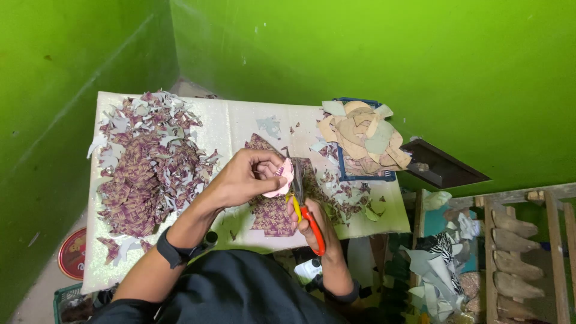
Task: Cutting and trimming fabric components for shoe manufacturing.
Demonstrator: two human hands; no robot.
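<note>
left hand [243, 177] up over the middle of the table [240, 123], its grip pinched on a small pink piece [283, 179], thin and curved, rounded at the edge, held just above the cloth-covered top. right hand [315, 225] comes in from below, grip clenched through the handles of the scissors [303, 207], red and yellow plastic loops, dark metal blades pointing up and meeting the pink piece at its right edge. under both hands lies a woven sheet [270, 210], purple and tan in a tight basket pattern, flat on the table with ragged cut edges. off to the left, a big loose heap of scraps [147, 162], the same woven purple stuff mixed with pale grey backing, jagged and curled. on the right end, a blue tray [345, 165] piled with tan and pale green offcuts [363, 135], smooth, curved strips. black band on the left wrist [173, 251]. glossy green wall [360, 54] behind, and a wooden rack [555, 240] with foot-shaped forms at far right.
</note>
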